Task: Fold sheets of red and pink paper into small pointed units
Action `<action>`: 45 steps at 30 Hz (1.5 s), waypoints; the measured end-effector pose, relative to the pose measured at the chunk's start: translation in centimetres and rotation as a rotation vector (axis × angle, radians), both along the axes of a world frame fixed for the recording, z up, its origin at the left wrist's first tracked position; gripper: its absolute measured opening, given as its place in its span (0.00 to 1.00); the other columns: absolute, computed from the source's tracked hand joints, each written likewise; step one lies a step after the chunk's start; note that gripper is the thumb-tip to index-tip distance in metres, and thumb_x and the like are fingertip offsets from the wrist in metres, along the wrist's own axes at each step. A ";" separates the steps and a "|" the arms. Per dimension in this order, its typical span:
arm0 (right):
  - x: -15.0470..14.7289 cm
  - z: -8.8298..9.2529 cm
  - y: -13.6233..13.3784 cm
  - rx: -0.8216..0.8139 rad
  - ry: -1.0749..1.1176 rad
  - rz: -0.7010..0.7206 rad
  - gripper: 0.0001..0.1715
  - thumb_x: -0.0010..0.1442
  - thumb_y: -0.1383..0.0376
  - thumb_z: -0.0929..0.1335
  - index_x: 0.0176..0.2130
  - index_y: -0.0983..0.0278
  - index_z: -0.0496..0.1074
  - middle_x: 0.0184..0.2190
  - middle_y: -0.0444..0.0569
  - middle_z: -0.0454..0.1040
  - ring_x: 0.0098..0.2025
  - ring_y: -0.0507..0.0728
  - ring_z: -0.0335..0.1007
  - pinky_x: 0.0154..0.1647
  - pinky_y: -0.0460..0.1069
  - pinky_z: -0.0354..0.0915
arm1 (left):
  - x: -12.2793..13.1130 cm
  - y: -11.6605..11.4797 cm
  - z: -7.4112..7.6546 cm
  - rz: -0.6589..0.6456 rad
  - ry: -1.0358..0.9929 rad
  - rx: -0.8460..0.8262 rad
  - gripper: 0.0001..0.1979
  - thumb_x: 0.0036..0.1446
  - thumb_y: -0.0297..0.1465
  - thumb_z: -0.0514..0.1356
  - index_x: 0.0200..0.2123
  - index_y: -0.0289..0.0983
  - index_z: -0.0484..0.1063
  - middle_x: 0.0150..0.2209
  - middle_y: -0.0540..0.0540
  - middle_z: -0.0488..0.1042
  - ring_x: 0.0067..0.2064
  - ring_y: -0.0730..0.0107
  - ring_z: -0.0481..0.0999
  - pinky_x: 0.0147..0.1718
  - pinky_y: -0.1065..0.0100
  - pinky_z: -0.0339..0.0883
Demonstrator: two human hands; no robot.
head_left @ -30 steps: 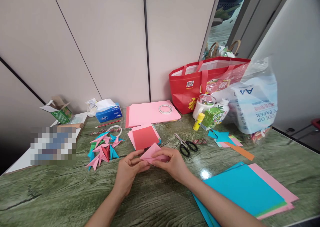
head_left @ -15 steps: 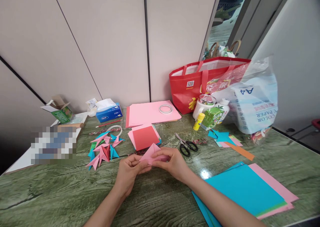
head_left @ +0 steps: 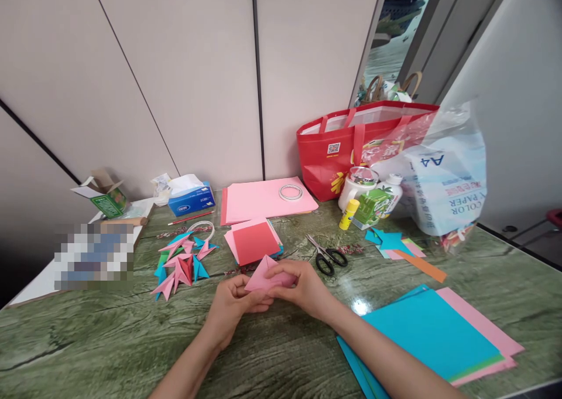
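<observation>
Between my two hands is a piece of pink paper point(head_left: 263, 276), folded to a point that faces away from me. My left hand point(head_left: 230, 305) pinches its lower left edge between thumb and fingers. On the other side my right hand point(head_left: 296, 282) grips the paper, fingers over the top and thumb in front. Both hands are closed, and the fingers hide part of the folds. Just beyond them lies a stack of square paper point(head_left: 255, 242) with a red sheet on top. Black-handled scissors point(head_left: 327, 255) rest to the right of my right hand.
Folded paper pieces point(head_left: 180, 264) in pink, blue and green lie at left. Large coloured sheets point(head_left: 421, 328) sit near my right forearm. Farther back are a tissue box point(head_left: 192, 200), pink sheets point(head_left: 254, 197) with a tape roll point(head_left: 290, 192), a glue stick point(head_left: 349, 214) and a red bag point(head_left: 322, 162).
The folded pink paper has tilted slightly, its tip shifting a little to the left and down. Both hands keep their hold in nearly the same place.
</observation>
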State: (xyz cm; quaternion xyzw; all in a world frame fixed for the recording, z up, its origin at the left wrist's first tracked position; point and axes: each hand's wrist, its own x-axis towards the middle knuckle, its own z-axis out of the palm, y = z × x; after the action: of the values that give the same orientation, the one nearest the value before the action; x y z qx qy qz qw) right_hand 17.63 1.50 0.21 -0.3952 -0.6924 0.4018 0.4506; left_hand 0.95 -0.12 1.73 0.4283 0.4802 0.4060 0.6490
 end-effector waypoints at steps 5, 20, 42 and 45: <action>0.8 -0.6 0.5 -0.154 0.109 0.151 0.19 0.41 0.67 0.73 0.37 0.65 0.74 0.36 0.48 0.74 0.35 0.55 0.68 0.32 0.45 0.62 | -0.1 0.1 0.0 0.007 -0.041 -0.008 0.11 0.38 0.30 0.67 0.24 0.30 0.70 0.24 0.41 0.79 0.28 0.62 0.78 0.30 0.66 0.72; 1.3 -0.6 1.1 -0.359 0.292 0.195 0.24 0.36 0.66 0.75 0.38 0.65 0.75 0.32 0.46 0.74 0.32 0.54 0.67 0.31 0.46 0.61 | -0.6 0.6 -0.2 -0.006 -0.184 -0.021 0.09 0.44 0.32 0.64 0.23 0.32 0.70 0.25 0.43 0.78 0.29 0.65 0.77 0.35 0.64 0.70; -0.3 -0.8 0.7 -0.347 0.454 -0.003 0.26 0.47 0.64 0.70 0.46 0.62 0.63 0.27 0.43 0.74 0.28 0.51 0.69 0.29 0.46 0.64 | 0.0 0.2 0.0 0.013 -0.001 0.014 0.11 0.43 0.34 0.64 0.24 0.34 0.67 0.22 0.45 0.78 0.26 0.63 0.77 0.28 0.65 0.72; -0.5 -1.2 0.7 -0.351 0.392 -0.032 0.17 0.44 0.63 0.71 0.37 0.66 0.70 0.23 0.44 0.73 0.24 0.51 0.69 0.26 0.46 0.63 | 0.1 0.2 -0.2 0.018 -0.011 0.002 0.11 0.42 0.35 0.64 0.23 0.33 0.68 0.22 0.45 0.77 0.27 0.63 0.77 0.29 0.65 0.72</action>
State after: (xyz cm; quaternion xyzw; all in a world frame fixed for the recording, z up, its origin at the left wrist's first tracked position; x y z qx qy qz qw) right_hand 17.09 2.17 -1.03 -0.3930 -0.5053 0.5774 0.5068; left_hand 1.04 0.08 1.53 0.4224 0.4800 0.4147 0.6474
